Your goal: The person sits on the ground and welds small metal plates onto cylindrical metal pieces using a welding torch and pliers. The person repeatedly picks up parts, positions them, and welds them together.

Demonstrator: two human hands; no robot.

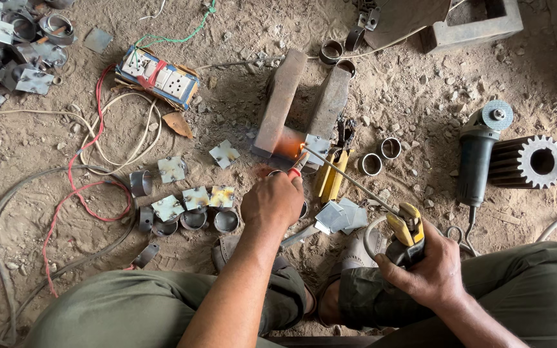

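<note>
Right hand [428,267] clamped around yellow electrode holder [406,231], rod [349,180] slanting up-left to a glowing spot on the square plate [315,147]. Left hand [272,198] closed on red-handled tool [296,166] (tip just below that glow). 2 metal rings [380,156] above right hand, angle grinder [478,154] beyond, on dirt floor [407,84]
</note>
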